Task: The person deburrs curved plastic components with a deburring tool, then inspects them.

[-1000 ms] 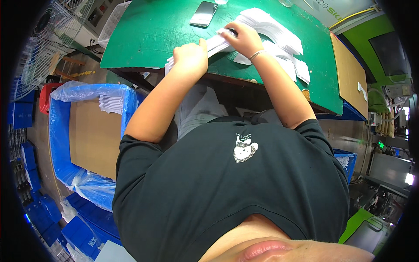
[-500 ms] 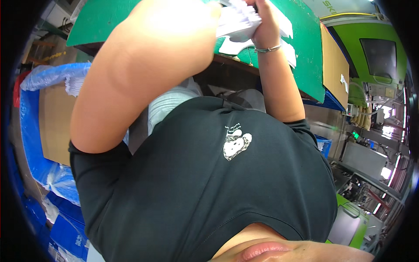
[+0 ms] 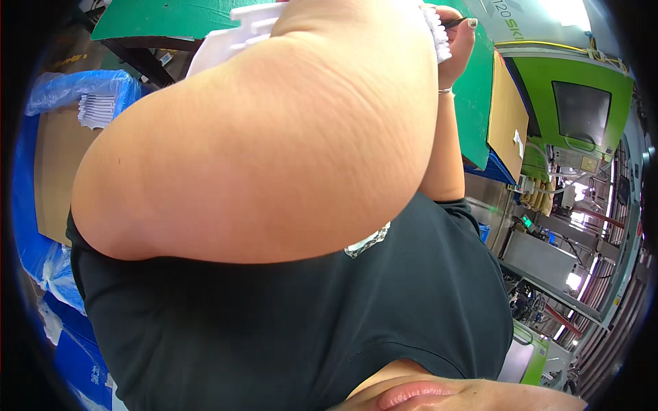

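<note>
My right hand [image 3: 462, 53], at upper right of centre, is closed on a stack of white ridged pieces [image 3: 437, 35], partly behind my raised left arm [image 3: 274, 151]. My left hand is out of sight; its grip I cannot tell. White slotted pieces [image 3: 229, 42] show upper left, near the green surface [image 3: 157, 17]; farther left stands a blue-lined box [image 3: 60, 178].

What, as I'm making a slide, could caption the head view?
Bent left arm fills the foreground; beyond it, the right hand holds ridged white parts at a green table.
</note>
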The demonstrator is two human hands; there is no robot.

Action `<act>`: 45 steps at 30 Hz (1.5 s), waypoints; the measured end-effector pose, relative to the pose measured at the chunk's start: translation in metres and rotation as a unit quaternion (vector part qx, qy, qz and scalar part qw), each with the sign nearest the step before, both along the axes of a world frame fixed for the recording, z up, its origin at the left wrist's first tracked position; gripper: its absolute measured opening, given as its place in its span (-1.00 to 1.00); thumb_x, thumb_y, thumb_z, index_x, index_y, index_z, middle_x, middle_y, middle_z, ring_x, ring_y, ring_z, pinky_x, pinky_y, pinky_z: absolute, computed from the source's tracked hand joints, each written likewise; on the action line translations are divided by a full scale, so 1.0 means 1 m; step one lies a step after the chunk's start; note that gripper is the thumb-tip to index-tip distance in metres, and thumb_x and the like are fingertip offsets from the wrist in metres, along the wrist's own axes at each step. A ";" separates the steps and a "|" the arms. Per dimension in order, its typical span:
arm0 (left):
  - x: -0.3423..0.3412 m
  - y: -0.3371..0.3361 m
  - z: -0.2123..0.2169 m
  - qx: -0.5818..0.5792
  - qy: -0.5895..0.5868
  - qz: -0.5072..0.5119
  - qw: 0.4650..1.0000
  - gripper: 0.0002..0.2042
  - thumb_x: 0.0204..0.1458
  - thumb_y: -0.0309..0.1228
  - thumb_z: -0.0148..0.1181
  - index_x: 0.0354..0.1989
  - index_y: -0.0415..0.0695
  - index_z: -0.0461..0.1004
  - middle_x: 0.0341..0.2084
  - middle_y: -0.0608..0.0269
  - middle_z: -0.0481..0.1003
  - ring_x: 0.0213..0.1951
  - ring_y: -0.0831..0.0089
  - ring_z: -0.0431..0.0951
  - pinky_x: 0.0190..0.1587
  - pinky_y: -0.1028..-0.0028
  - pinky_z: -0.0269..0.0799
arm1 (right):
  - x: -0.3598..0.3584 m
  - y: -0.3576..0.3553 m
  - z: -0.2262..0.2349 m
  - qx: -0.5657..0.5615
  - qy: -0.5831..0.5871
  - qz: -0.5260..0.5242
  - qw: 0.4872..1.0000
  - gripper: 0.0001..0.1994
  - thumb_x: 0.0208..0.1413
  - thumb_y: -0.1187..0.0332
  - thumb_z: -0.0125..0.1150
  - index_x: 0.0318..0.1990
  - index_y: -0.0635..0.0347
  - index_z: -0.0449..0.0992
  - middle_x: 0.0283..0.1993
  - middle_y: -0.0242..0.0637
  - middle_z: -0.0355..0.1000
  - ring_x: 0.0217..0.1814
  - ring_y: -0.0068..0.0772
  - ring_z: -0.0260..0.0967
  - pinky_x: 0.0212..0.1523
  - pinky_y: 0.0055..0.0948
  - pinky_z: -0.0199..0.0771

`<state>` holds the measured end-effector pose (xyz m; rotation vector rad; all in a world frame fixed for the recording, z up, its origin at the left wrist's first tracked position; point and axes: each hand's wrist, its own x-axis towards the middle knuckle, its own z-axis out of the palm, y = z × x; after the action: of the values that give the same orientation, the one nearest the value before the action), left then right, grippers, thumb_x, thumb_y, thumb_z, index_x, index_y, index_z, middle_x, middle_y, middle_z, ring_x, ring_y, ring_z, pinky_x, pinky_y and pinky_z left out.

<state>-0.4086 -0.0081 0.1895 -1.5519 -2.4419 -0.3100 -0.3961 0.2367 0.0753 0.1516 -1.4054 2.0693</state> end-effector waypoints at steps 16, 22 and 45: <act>0.006 -0.006 0.001 -0.005 0.011 0.023 1.000 -0.60 -0.12 -0.44 0.20 -0.03 -0.27 0.45 -0.57 0.19 0.53 -0.42 0.32 0.59 -0.31 0.37 0.45 | 0.010 0.008 0.000 0.162 -0.021 -0.135 0.977 -0.35 0.19 -0.23 -0.15 -0.31 0.34 0.45 -0.33 -0.05 0.47 -0.36 -0.34 0.41 -0.30 -0.35 0.43; -0.099 0.001 -0.062 -0.027 -0.276 -0.013 0.961 -0.47 -0.04 -0.30 0.22 0.14 -0.20 0.32 -0.31 -0.04 0.54 -0.25 0.17 0.55 -0.18 0.27 0.43 | 0.045 0.037 -0.010 0.453 -0.187 -0.380 0.784 -0.76 0.03 0.23 0.28 -0.39 0.26 0.58 -0.45 -0.27 0.49 -0.45 -0.51 0.40 -0.38 -0.50 0.35; -0.219 -0.015 -0.177 0.023 -0.227 0.428 0.874 -0.37 0.02 0.03 0.02 0.05 -0.33 0.40 0.02 -0.27 0.42 0.09 -0.12 0.40 0.15 0.12 0.26 | 0.144 0.071 -0.004 0.662 -0.427 -0.154 0.597 -0.76 -0.06 0.24 0.34 -0.29 0.18 0.56 -0.39 -0.26 0.51 -0.26 -0.29 0.47 -0.29 -0.38 0.40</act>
<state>-0.6274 -0.0227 0.0120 -0.2550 -3.1379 -0.5840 -0.2517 0.3077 0.0715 -0.5381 -2.9979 0.2820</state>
